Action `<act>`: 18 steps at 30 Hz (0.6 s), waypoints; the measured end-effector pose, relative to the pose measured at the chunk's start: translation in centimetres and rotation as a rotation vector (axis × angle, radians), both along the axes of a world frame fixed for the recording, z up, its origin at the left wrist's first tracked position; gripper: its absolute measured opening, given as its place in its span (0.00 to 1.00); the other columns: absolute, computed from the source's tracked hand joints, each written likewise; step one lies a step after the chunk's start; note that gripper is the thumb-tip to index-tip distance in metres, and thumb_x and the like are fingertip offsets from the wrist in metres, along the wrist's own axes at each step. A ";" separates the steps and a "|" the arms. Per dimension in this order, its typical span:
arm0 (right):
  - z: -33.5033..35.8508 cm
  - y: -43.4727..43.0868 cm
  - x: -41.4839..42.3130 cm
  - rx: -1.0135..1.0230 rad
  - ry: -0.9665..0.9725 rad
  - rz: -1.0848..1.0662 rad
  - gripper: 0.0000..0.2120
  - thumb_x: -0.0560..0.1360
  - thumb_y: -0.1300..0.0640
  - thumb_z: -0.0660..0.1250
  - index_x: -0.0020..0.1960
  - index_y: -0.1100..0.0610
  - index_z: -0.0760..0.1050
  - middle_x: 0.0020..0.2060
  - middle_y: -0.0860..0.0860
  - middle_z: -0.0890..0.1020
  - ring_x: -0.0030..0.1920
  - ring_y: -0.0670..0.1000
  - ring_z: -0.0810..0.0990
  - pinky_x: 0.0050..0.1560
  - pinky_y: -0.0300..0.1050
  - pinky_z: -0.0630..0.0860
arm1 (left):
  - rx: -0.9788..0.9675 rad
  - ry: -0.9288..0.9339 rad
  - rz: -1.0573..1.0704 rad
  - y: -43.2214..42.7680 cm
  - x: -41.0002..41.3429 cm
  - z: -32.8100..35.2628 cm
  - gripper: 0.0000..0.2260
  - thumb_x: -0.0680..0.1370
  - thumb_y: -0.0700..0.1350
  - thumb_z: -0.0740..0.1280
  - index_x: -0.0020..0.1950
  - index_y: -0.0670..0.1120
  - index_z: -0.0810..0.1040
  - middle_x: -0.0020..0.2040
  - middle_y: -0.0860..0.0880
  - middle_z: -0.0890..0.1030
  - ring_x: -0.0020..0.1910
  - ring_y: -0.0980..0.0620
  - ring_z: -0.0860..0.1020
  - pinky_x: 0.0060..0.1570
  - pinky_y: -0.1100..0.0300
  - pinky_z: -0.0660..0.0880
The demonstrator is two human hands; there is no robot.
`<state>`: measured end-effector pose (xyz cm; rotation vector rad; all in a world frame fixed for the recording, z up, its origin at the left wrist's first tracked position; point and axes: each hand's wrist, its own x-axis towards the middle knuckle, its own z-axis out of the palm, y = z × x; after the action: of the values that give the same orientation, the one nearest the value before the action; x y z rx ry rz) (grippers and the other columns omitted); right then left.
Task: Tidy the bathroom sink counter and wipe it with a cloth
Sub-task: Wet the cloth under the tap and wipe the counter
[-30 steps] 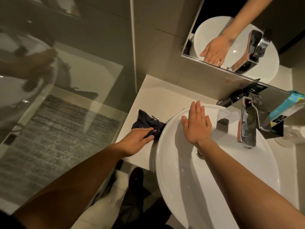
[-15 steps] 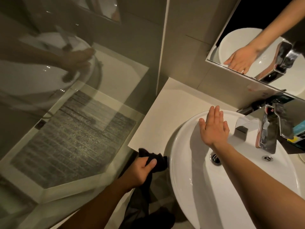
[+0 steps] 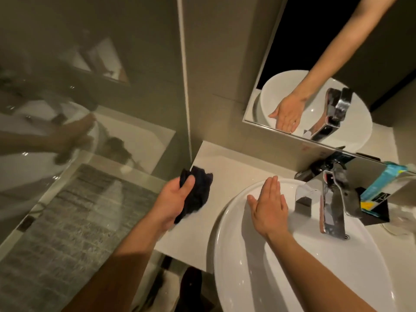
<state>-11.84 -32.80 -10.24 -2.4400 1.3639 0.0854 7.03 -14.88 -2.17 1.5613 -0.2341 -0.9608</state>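
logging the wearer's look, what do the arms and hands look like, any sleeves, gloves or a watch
Both forearms are bare with no sleeves in view. The left hand and right hand wear no gloves, and no watch or bracelet shows on either wrist. In the mirror, a small glint on one finger may be a ring; too small to tell.

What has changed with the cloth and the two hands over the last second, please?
The left hand pulled the dark cloth off the front edge of the counter, then carried it back up over the counter's left side, bunched in its grip. It never let go. The right hand stayed flat on the rim of the white basin, beside the chrome tap.
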 end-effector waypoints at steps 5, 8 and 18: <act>0.5 -0.3 -0.4 -0.002 0.056 -0.132 0.47 0.78 0.29 0.47 0.82 0.61 0.39 0.82 0.56 0.40 0.82 0.54 0.39 0.80 0.53 0.41 | -0.004 -0.284 -0.349 -12.5 3.8 -0.4 0.13 0.84 0.49 0.63 0.42 0.49 0.80 0.32 0.57 0.80 0.33 0.59 0.75 0.39 0.58 0.72; 0.7 -0.5 -0.6 -0.013 0.075 -0.129 0.49 0.77 0.27 0.44 0.81 0.60 0.37 0.82 0.56 0.38 0.82 0.54 0.37 0.79 0.51 0.37 | 0.010 -0.448 -0.672 -19.6 3.5 -2.5 0.10 0.84 0.51 0.63 0.45 0.51 0.79 0.37 0.57 0.79 0.36 0.61 0.74 0.43 0.58 0.71; -0.1 -0.8 -0.8 -0.005 0.072 -0.133 0.50 0.75 0.25 0.44 0.81 0.58 0.35 0.81 0.54 0.35 0.81 0.52 0.34 0.79 0.51 0.35 | 0.152 -0.934 -1.464 -24.8 1.0 -12.7 0.24 0.85 0.57 0.54 0.81 0.55 0.61 0.82 0.51 0.62 0.81 0.51 0.56 0.79 0.52 0.45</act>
<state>-12.60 -33.64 -10.39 -2.3640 1.5554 0.1382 8.01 -39.73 -14.87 1.7811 -2.2068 -1.1819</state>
